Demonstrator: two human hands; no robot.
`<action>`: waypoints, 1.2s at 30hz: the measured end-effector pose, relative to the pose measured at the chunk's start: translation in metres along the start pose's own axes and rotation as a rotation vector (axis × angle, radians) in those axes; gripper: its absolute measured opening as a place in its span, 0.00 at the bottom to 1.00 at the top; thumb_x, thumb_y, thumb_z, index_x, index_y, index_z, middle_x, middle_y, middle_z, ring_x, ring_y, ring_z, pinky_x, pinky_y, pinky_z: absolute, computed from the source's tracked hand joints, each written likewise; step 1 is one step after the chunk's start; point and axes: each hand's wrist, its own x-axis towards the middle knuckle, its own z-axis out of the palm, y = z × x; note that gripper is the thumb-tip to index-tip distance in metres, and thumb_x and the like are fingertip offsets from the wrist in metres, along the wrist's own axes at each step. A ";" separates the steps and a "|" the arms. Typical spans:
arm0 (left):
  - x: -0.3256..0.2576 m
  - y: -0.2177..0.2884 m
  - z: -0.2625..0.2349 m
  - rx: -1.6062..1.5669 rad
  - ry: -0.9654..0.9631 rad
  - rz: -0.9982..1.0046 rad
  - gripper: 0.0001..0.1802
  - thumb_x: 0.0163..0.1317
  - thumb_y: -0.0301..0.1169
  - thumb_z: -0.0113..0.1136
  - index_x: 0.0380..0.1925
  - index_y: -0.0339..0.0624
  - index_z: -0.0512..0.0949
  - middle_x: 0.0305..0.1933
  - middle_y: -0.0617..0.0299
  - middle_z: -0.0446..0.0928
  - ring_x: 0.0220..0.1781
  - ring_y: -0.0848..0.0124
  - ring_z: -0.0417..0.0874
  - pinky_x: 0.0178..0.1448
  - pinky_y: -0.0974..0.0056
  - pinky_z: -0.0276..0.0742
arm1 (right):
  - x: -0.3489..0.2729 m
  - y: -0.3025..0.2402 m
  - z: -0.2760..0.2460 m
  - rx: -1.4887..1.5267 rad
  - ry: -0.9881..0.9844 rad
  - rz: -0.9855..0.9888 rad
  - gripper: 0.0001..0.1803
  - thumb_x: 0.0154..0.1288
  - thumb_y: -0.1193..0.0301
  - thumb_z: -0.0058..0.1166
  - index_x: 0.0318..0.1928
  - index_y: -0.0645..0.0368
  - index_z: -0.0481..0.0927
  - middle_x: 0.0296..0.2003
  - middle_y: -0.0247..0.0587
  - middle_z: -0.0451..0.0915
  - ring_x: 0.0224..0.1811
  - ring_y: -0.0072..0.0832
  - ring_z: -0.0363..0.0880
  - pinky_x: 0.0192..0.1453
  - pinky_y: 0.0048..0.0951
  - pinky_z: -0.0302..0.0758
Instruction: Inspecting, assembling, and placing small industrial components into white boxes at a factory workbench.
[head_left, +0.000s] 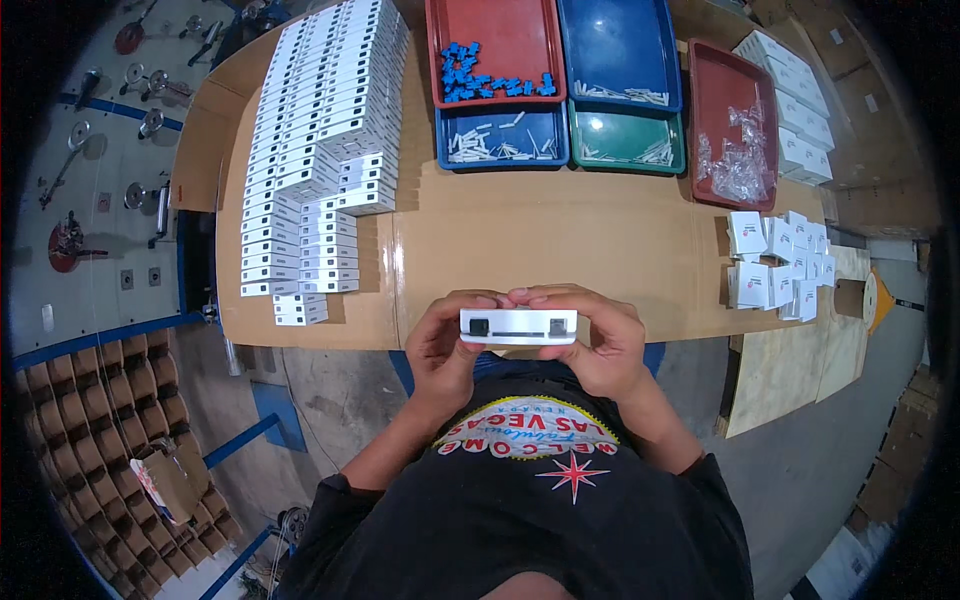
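Note:
Between my two hands is a small white box (518, 322), held up level at the table's near edge with a narrow printed side turned to me. That side carries a dark square at its left and a greyer one at its right. My left hand (443, 345) grips the box's left end, thumb below and fingers over the far side. My right hand (603, 340) closes on the other end in the same way. The fingertips meet behind the box, and its far side is hidden.
Tall stacks of white boxes (330, 130) fill the table's left. Trays hold blue plastic pieces (462, 75), white sticks (500, 140) and clear plastic pieces (740, 165). Folded white leaflets (780, 262) lie in piles at the right, with larger white boxes (795, 100) behind.

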 end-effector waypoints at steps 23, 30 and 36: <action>0.001 0.001 0.007 0.056 0.019 -0.029 0.20 0.74 0.36 0.63 0.57 0.34 0.75 0.57 0.51 0.80 0.62 0.60 0.81 0.69 0.55 0.74 | 0.004 0.001 -0.006 -0.130 -0.007 -0.057 0.19 0.62 0.73 0.71 0.53 0.65 0.84 0.51 0.51 0.88 0.55 0.41 0.89 0.62 0.38 0.82; 0.002 -0.001 0.003 0.061 0.046 -0.061 0.20 0.73 0.33 0.65 0.58 0.34 0.75 0.57 0.55 0.81 0.60 0.67 0.81 0.65 0.61 0.75 | 0.003 0.001 0.002 -0.024 0.061 0.014 0.18 0.65 0.71 0.70 0.53 0.64 0.84 0.50 0.50 0.89 0.54 0.36 0.89 0.61 0.36 0.82; 0.000 -0.004 -0.003 0.097 0.123 -0.186 0.16 0.75 0.29 0.63 0.57 0.34 0.76 0.54 0.60 0.82 0.56 0.74 0.81 0.60 0.66 0.77 | -0.001 0.007 0.003 -0.101 0.077 0.246 0.17 0.64 0.71 0.71 0.50 0.66 0.84 0.43 0.47 0.89 0.48 0.32 0.89 0.57 0.32 0.81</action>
